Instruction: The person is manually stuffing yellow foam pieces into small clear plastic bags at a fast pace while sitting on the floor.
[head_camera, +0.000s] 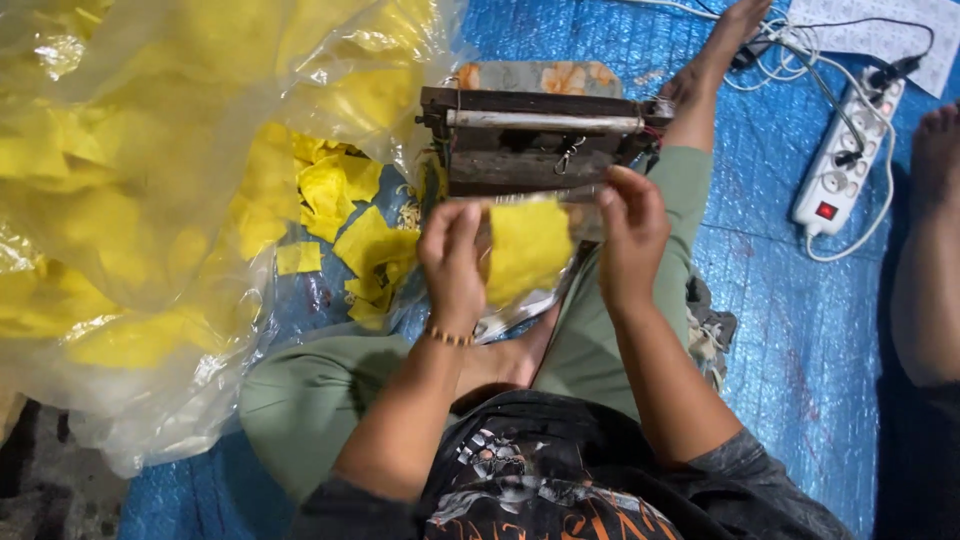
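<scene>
A small clear plastic bag with yellow chips (527, 248) is held up between both hands over my lap. My left hand (452, 262) grips its left edge, with a beaded bracelet on the wrist. My right hand (630, 238) pinches its upper right corner. The bag's top edge lies right at the front of a dark wooden sealing device (540, 140) with a metal bar along its top. I sit cross-legged in green trousers on a blue tarp (790, 330).
A large clear plastic sack full of yellow chips (140, 200) fills the left side. Loose yellow chips (350, 235) lie beside it. A white power strip (848, 150) with cables lies at the upper right. Another person's foot (935, 150) and leg are at the right edge.
</scene>
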